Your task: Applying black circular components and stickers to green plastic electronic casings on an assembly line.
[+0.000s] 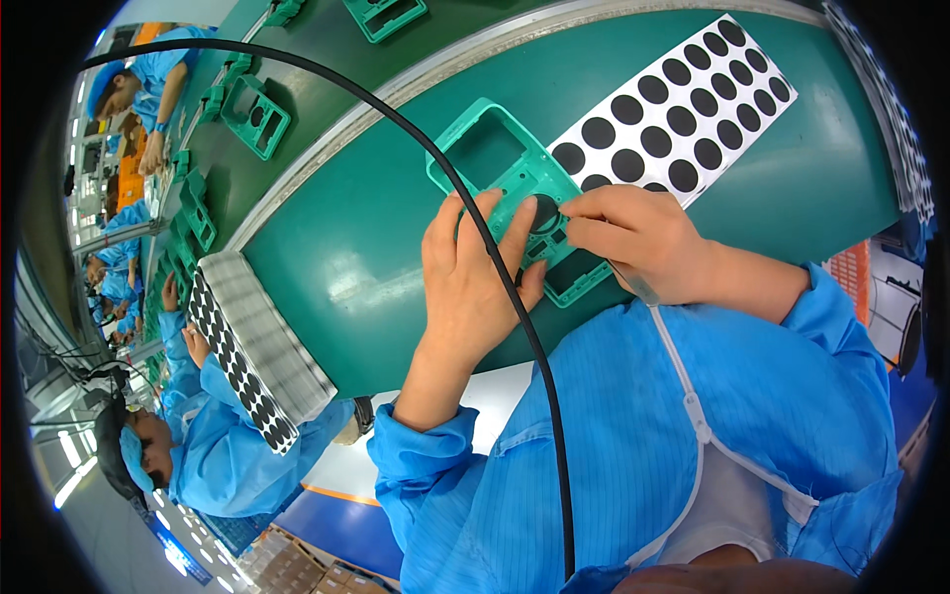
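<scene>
A green plastic housing (484, 127) with a large rectangular opening lies tilted on the green worktop in front of me. My left hand (465, 282) grips its left side, index finger and thumb resting on the inner face. A black round sticker (545, 214) sits on the middle of that face, beside my left index fingertip. My right hand (648, 243) is closed in a pinch at the sticker's right edge; whatever its fingertips hold is too small to make out. Just behind, a white sheet (668, 117) carries rows of black round stickers and passes partly under the housing.
A black cable (396, 114) arcs across the view over my left hand. At the left stands a thick stack of sticker sheets (267, 332). Beyond a metal rail, more green housings (255, 116) lie on a conveyor. A co-worker (218, 445) sits at left; more hanging sheets (891, 109) are at right.
</scene>
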Tool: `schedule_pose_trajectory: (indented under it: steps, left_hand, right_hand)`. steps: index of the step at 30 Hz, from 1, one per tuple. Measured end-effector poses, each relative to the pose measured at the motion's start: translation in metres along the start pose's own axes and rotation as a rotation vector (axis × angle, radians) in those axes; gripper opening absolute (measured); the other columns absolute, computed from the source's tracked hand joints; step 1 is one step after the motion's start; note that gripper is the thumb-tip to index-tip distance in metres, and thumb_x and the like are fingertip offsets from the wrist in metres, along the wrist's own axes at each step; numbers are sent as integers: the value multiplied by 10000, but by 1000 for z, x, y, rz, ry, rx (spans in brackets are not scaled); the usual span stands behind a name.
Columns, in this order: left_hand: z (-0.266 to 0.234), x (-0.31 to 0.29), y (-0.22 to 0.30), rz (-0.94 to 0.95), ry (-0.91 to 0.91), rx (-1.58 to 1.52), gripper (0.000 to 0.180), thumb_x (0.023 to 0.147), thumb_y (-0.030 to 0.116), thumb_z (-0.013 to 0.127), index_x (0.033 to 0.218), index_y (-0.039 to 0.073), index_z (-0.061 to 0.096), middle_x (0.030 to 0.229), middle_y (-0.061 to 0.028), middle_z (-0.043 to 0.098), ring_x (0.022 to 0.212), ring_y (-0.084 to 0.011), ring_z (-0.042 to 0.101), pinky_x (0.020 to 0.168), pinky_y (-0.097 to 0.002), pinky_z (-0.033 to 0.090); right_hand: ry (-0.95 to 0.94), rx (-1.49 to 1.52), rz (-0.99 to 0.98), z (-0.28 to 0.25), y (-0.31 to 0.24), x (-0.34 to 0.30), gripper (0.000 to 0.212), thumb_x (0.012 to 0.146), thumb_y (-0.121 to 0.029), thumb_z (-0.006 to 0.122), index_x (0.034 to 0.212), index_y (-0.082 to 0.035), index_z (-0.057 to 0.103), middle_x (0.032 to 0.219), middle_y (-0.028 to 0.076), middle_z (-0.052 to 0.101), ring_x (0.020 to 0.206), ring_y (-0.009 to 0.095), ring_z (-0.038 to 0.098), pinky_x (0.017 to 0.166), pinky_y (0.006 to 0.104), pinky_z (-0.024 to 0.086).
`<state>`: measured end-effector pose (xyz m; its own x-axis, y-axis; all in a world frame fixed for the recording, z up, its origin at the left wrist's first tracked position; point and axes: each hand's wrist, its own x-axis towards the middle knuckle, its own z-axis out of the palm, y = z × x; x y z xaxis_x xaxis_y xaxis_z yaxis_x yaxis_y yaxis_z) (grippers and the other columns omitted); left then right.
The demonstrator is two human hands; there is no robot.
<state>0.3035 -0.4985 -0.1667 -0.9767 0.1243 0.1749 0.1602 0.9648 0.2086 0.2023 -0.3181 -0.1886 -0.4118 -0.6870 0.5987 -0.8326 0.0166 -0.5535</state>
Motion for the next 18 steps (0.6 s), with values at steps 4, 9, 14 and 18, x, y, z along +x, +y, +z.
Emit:
schedule_pose_trajectory:
  steps: [4, 9, 14, 18]
  left_hand:
    - [2, -6, 5, -95, 204, 29, 571, 670, 194, 692, 1210, 110, 525, 1179, -180, 430, 1127, -390, 375, 974, -455, 275]
    - [8, -8, 11, -321, 133, -282, 399, 752, 75, 598, 1142, 55, 518, 698, -76, 478, 726, -244, 472, 771, -366, 334]
    - [-1, 6, -48, -544, 256, -301, 317, 827, 58, 455, 1141, 39, 489, 736, -155, 586, 706, -342, 581, 656, -439, 449]
    - [-23, 71, -140, -575, 326, -70, 357, 874, 141, 397, 1219, 50, 400, 756, -199, 601, 734, -377, 582, 667, -465, 436]
  right_hand:
    - [-1, 19, 3, -1, 0, 4, 283, 584, -11, 620, 858, -59, 569, 932, 65, 585, 725, 205, 592, 534, 278, 505]
    - [29, 18, -25, -13, -2, 8, 226, 626, 5, 607, 844, -54, 593, 934, 91, 608, 737, 220, 604, 554, 294, 509]
    - [240, -56, 14, -81, 22, 4, 131, 687, 61, 611, 804, 5, 600, 924, 146, 633, 762, 254, 609, 640, 294, 493]
    - [318, -62, 212, -121, 60, -26, 126, 713, 84, 594, 821, 18, 589, 926, 150, 630, 826, 252, 595, 733, 310, 477]
